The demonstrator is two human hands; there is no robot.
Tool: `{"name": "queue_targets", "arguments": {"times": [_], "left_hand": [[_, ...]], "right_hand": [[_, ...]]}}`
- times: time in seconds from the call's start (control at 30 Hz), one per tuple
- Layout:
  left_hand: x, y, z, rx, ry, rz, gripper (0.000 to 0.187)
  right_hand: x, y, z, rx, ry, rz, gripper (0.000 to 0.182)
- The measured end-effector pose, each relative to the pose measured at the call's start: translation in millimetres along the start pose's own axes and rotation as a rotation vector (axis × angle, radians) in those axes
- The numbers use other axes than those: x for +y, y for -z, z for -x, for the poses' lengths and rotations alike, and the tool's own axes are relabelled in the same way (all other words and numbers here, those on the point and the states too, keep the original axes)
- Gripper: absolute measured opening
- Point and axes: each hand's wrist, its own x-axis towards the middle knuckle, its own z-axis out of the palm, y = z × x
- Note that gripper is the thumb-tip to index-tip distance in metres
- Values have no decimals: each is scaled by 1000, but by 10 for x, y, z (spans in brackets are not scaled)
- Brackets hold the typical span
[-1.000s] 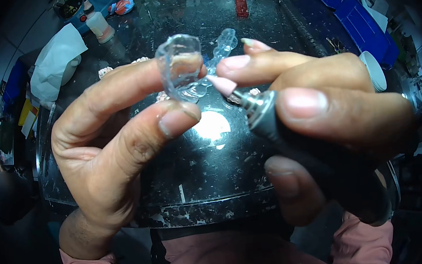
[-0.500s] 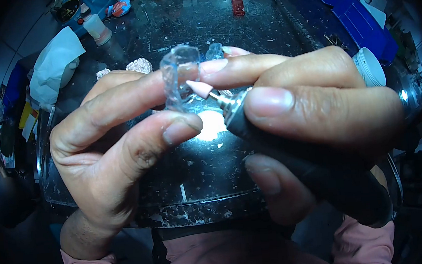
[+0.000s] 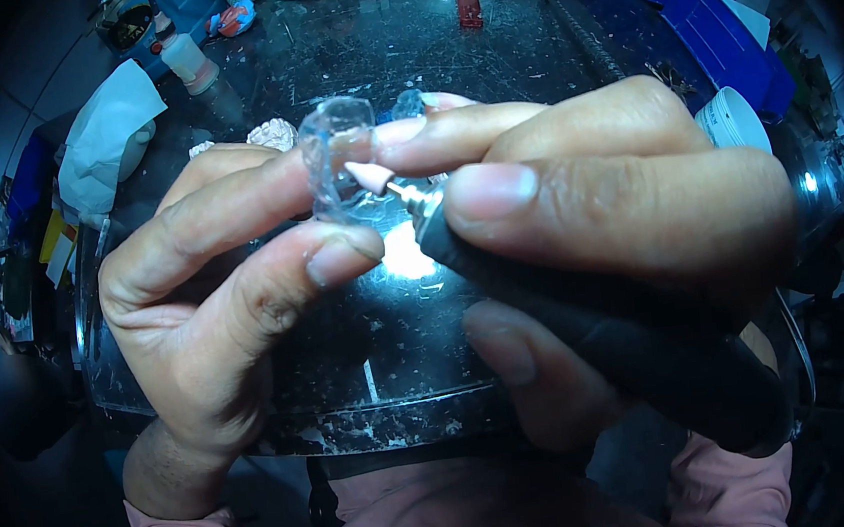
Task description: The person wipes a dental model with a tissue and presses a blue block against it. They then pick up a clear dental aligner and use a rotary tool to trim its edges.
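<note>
clear plastic tray (image 3: 337, 155), a thin tooth-shaped shell, sits pinched between the thumb and forefinger of the left hand (image 3: 215, 302), held up over the edge of a dark, scratched worktop (image 3: 391, 367). the right hand (image 3: 620, 236) is wrapped tight around a black rotary tool (image 3: 640, 340), thumb pressed along its barrel, forefinger stretched forward to steady against the tray's rim. the tool's small pink grinding tip (image 3: 369, 178) meets the tray's inner edge, just beside the left forefinger.

the shell looks thin and springy, so too much pressure from the tip could likely bite through the rim or flick the piece out of the narrow pinch. the tip also works very close to bare fingertips; a skip off the slick plastic could probably catch skin. glare from the lamp reflection on the worktop falls right behind the contact point and may hide the edge being ground.

farther back lie white plaster tooth casts (image 3: 272, 133), a crumpled white tissue (image 3: 109, 130), a small bottle (image 3: 189, 61) and a white jar lid (image 3: 736, 121) at the right; blue bins (image 3: 713, 27) line the far side.
</note>
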Motion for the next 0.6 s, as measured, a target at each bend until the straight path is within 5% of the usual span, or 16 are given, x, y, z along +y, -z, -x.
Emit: {"name": "queue_targets", "arguments": {"times": [0.6], "left_hand": [[-38,-23,-13,-6,-43,114,37]], "right_hand": [[116,23,-15,-80,625,774,39]]}}
